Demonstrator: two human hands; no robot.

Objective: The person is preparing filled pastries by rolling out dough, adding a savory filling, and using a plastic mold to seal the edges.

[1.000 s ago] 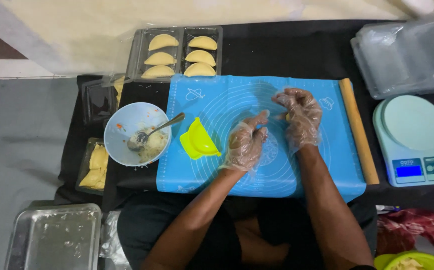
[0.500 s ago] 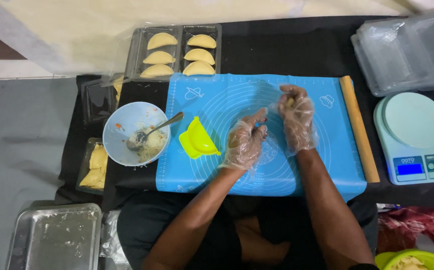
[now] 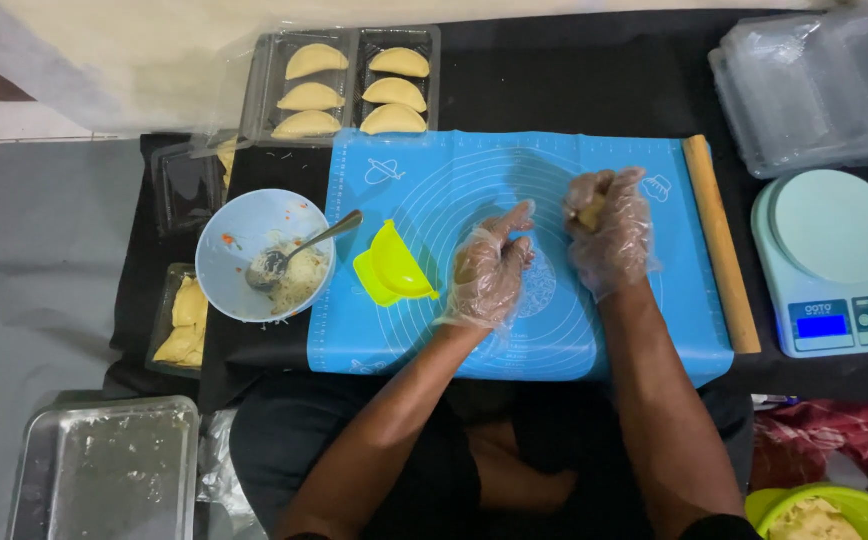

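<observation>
Nearest the body, the left hand in its clear glove lay on the blue mat with its grip spread open and holding nothing, the yellow press mould just beside it at nine o'clock. At two o'clock from it, the right hand had its grip curled shut around a small dough piece, raised over the mat. Farther off at eleven o'clock sat the tray of folded pastries on the desk.
</observation>
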